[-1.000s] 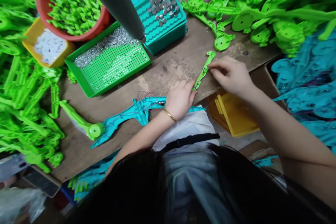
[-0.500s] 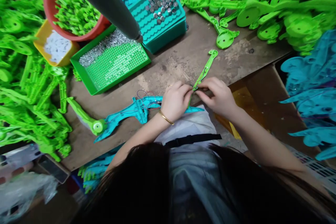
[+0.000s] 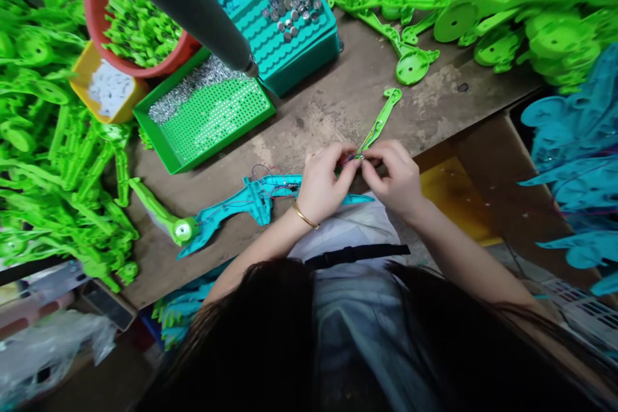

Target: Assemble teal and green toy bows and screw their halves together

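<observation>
A thin green plastic strip (image 3: pixel 380 121) lies slanted on the brown workbench (image 3: pixel 338 96), its far end curled. My left hand (image 3: pixel 324 181) and my right hand (image 3: pixel 392 174) meet at its near end, fingers pinched together on it. Thin wires seem to run there from a teal toy shell (image 3: pixel 251 201) lying left of my left hand. A green toy part (image 3: pixel 161 217) sits against the shell's left end.
A green perforated tray (image 3: pixel 207 116) with metal bits, a teal tray (image 3: pixel 290 19) with round metal pieces, a red bowl (image 3: pixel 135 26) of green parts and a yellow box (image 3: pixel 106 87) stand behind. Green parts (image 3: pixel 506 6) pile at right and left; teal shells (image 3: pixel 574 154) at right. A dark grey tool (image 3: pixel 183 0) hangs overhead.
My right hand slid from the middle of the green strip down to its near end and now meets my left hand there. The strip stayed in place.
</observation>
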`<action>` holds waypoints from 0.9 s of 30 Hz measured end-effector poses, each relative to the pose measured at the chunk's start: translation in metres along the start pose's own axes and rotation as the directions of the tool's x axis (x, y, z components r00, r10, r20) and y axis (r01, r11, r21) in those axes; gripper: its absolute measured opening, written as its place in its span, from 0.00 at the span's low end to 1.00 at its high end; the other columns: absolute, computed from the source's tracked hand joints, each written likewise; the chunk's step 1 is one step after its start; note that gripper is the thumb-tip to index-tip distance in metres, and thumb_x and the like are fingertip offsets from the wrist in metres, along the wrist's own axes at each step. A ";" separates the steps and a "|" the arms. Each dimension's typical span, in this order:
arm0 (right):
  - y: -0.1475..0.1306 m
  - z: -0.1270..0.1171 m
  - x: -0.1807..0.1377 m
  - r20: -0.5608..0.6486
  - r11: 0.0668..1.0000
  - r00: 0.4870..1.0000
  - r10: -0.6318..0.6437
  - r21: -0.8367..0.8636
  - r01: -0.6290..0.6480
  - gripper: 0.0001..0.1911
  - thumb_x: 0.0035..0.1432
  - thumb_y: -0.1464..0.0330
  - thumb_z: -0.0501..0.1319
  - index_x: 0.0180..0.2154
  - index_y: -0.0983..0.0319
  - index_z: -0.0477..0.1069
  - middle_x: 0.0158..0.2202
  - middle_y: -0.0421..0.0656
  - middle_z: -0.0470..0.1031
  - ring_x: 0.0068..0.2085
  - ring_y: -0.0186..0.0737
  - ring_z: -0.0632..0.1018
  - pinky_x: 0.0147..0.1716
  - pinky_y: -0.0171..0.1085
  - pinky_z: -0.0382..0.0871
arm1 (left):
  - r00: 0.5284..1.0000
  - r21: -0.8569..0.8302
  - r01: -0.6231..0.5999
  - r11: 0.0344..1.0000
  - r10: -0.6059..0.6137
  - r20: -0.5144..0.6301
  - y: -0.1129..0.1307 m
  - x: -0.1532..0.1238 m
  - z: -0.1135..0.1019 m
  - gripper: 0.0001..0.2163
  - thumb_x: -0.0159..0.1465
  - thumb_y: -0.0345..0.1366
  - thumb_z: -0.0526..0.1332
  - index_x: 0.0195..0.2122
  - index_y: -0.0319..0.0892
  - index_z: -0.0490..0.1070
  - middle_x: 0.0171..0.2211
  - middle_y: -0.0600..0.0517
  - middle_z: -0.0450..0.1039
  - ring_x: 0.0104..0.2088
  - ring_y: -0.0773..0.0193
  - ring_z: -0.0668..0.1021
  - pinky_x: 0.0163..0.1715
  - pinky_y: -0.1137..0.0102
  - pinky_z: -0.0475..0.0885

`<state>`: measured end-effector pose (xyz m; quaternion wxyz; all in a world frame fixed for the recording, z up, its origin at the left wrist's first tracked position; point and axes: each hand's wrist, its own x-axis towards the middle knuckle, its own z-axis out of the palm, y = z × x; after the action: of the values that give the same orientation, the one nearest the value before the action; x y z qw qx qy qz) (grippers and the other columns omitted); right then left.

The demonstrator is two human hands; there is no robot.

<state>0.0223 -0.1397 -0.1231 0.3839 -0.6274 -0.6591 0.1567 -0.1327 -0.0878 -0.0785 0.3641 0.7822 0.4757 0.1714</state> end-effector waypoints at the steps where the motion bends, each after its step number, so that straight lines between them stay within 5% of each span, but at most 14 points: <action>1: 0.000 0.001 0.000 -0.005 1.000 1.000 -0.005 -0.015 0.005 0.05 0.61 0.68 0.57 0.39 0.59 0.71 0.37 0.46 0.76 0.38 0.41 0.76 0.37 0.41 0.71 | 1.000 0.008 -0.009 1.000 0.010 -0.002 0.000 0.000 0.000 0.07 0.67 0.36 0.57 0.44 0.45 0.72 0.39 0.52 0.78 0.41 0.64 0.77 0.45 0.67 0.66; 13: 0.004 0.003 -0.005 0.003 0.994 0.997 -0.075 -0.076 0.075 0.15 0.61 0.69 0.57 0.50 0.61 0.70 0.41 0.49 0.76 0.41 0.43 0.77 0.40 0.41 0.71 | 0.999 0.129 -0.028 0.991 0.024 0.030 -0.004 0.003 0.001 0.08 0.67 0.34 0.56 0.40 0.44 0.75 0.33 0.53 0.76 0.37 0.63 0.76 0.42 0.67 0.64; 20: 0.004 -0.003 -0.003 0.102 0.995 0.994 -0.028 -0.096 0.038 0.13 0.60 0.67 0.58 0.46 0.58 0.74 0.38 0.47 0.75 0.40 0.43 0.76 0.39 0.42 0.71 | 0.996 0.156 -0.022 0.988 0.008 0.093 -0.011 0.005 0.003 0.08 0.68 0.35 0.57 0.41 0.45 0.76 0.36 0.51 0.77 0.39 0.62 0.76 0.42 0.67 0.63; 27: 0.014 -0.015 0.009 0.076 0.992 0.996 0.051 -0.119 -0.042 0.10 0.62 0.67 0.57 0.42 0.58 0.76 0.37 0.46 0.73 0.40 0.43 0.76 0.40 0.42 0.72 | 0.993 0.172 -0.085 0.981 0.068 0.101 -0.018 0.003 0.007 0.10 0.68 0.40 0.57 0.42 0.47 0.78 0.30 0.53 0.74 0.35 0.63 0.75 0.40 0.66 0.60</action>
<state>0.0433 -0.1332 -0.1206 0.3164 -0.6573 -0.6671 0.1511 -0.1381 -0.0827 -0.0967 0.3090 0.8362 0.4407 0.1053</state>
